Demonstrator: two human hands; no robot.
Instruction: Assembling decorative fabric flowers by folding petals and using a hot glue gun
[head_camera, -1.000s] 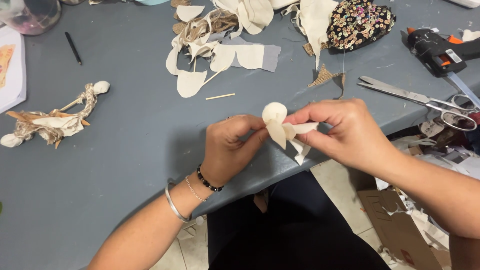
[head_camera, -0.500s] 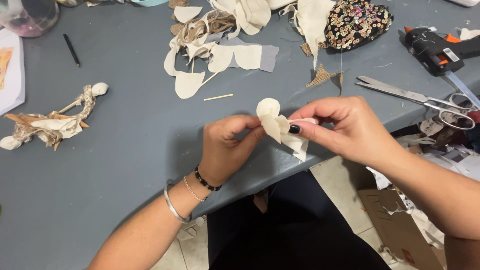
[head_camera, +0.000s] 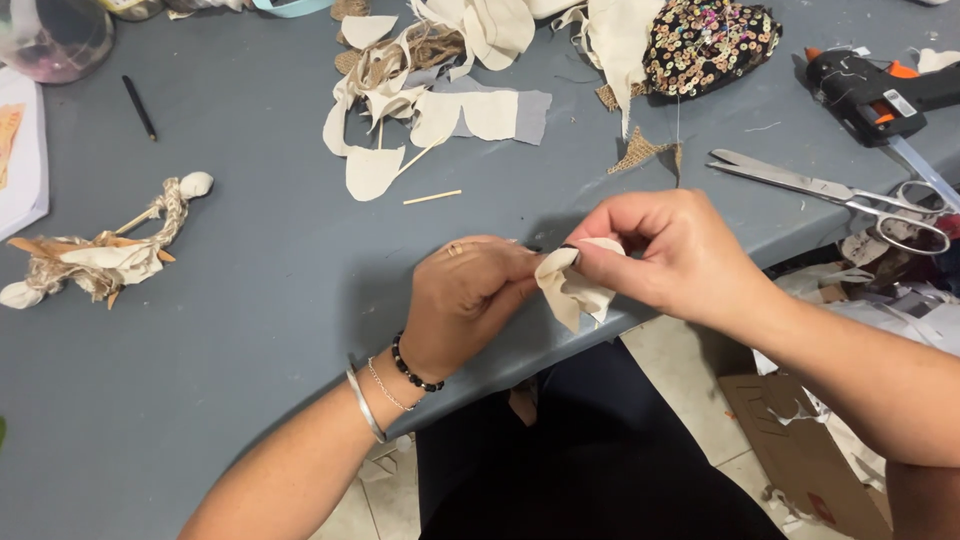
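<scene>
Head view showed both hands meeting at the near edge of the grey counter (head_camera: 250, 330), pinching one small piece of cream fabric (head_camera: 572, 290) between them. The right hand (head_camera: 670, 255) had its fingers (head_camera: 600, 258) closed narrowly on the top of the piece, a dark-painted nail pressing the cloth; the left hand (head_camera: 470, 295) was curled tight against the piece's left edge, its fingertips hidden behind the fabric, so how firmly it gripped could not be told. The piece hung folded and crumpled just over the counter's front edge. The left wrist wore a beaded bracelet (head_camera: 412, 368) and a silver bangle (head_camera: 362, 405). Just beyond the hands lay a short wooden stick (head_camera: 432, 197), and farther back a heap of cream fabric cut-outs (head_camera: 440, 100). To the right lay a pair of scissors (head_camera: 840, 192), a glue gun (head_camera: 865, 95) and a sequinned cloth (head_camera: 710, 45). To the left rested a twine-and-cloth figure (head_camera: 100, 255) and a black pen (head_camera: 138, 106). At the far left corner stood a clear jar (head_camera: 55, 40) with something pinkish inside, too blurred to identify.
</scene>
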